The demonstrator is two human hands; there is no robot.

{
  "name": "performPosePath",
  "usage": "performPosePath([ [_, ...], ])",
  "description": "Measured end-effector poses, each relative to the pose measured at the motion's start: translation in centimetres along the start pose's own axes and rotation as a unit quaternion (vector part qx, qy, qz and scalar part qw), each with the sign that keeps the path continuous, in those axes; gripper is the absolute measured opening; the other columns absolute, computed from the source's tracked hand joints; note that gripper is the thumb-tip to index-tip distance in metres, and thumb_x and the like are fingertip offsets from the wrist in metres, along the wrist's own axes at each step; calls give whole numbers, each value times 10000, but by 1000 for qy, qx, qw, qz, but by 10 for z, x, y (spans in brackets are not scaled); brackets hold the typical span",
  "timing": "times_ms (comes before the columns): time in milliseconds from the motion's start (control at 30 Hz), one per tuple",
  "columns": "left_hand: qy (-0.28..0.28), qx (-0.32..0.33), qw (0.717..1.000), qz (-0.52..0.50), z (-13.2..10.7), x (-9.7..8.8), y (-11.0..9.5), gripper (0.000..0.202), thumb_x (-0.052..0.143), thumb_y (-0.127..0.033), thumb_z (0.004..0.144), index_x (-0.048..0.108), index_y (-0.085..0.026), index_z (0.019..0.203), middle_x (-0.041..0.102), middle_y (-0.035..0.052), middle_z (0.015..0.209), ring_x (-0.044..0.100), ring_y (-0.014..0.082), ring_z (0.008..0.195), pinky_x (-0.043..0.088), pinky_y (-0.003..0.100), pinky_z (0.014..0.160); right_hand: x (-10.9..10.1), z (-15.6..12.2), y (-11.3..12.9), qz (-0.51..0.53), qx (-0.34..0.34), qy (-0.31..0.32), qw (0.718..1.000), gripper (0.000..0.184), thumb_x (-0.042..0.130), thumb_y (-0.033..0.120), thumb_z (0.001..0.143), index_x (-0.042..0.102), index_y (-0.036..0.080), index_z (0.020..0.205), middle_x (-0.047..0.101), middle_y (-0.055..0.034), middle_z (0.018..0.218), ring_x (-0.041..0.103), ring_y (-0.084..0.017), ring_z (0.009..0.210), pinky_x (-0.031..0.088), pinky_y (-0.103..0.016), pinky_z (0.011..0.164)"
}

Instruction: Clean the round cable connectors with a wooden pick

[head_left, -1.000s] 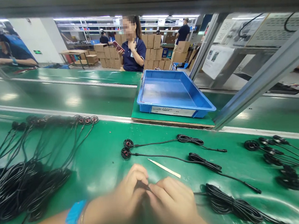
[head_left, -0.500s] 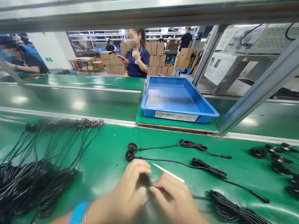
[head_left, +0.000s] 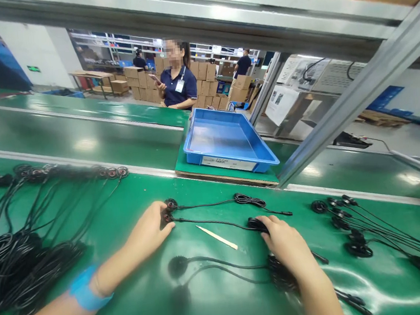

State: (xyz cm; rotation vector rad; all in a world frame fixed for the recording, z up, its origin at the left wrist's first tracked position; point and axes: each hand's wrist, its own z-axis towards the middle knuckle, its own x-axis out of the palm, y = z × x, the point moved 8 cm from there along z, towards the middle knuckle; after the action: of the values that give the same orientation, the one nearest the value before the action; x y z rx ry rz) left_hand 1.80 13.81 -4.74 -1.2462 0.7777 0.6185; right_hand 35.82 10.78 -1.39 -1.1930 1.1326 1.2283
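Observation:
My left hand (head_left: 148,231) reaches forward, and its fingertips close on the round black head (head_left: 167,216) of a thin black cable (head_left: 208,221) lying on the green bench. My right hand (head_left: 287,241) rests with curled fingers on the coiled bundle (head_left: 257,223) at that cable's other end. A pale wooden stick (head_left: 217,237) lies between my hands. Beyond them a second cable with a round head (head_left: 170,203) and coil (head_left: 250,200) lies parallel. Nearer to me a third cable's round head (head_left: 178,265) lies on the bench, its coil (head_left: 279,274) beside my right wrist.
A heap of black cables (head_left: 20,262) fills the left of the bench, and several more cables (head_left: 348,224) lie at the right. A blue tray (head_left: 232,164) stands behind on a green mat. A slanted metal post (head_left: 338,112) rises at the right. A person in dark blue (head_left: 178,87) stands across the belts.
My hands were pressed together near the front edge around something small. They have parted and moved forward onto the middle cable. A cable now lies where they were.

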Motion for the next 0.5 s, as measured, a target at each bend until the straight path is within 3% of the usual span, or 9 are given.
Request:
performPosePath([
  [167,4,-14,1000,-2,-7,-2,-10,412,638,-324,798,431,-193,1129,636,93,1007,645,305,944,520,439,806,4,-11,-7,-29,-7,20,999,486,410,-43,738,740,241,954,716,-62,934,676,-292,888,470,-453,803],
  [267,-4,-8,999,-44,-11,-4,-20,411,642,-292,803,437,-205,1147,630,71,988,648,272,872,516,422,784,-7,-8,3,22,-31,-63,997,460,385,1,784,711,216,1028,702,-65,1062,666,-258,943,494,-416,821],
  [400,-19,13,976,-216,-16,-8,-33,346,653,-252,812,480,-214,1110,601,55,1025,628,192,828,518,366,803,-21,-12,58,187,-140,-210,949,293,428,225,935,633,208,1143,672,-75,1124,627,-225,1049,506,-386,907],
  [500,7,-2,928,-373,-20,-6,-38,370,687,-214,797,493,-212,1111,595,57,1075,621,177,921,507,333,860,-10,-21,114,241,-236,-167,926,373,482,287,954,506,235,1322,603,-74,1286,532,-223,1229,470,-406,997],
])
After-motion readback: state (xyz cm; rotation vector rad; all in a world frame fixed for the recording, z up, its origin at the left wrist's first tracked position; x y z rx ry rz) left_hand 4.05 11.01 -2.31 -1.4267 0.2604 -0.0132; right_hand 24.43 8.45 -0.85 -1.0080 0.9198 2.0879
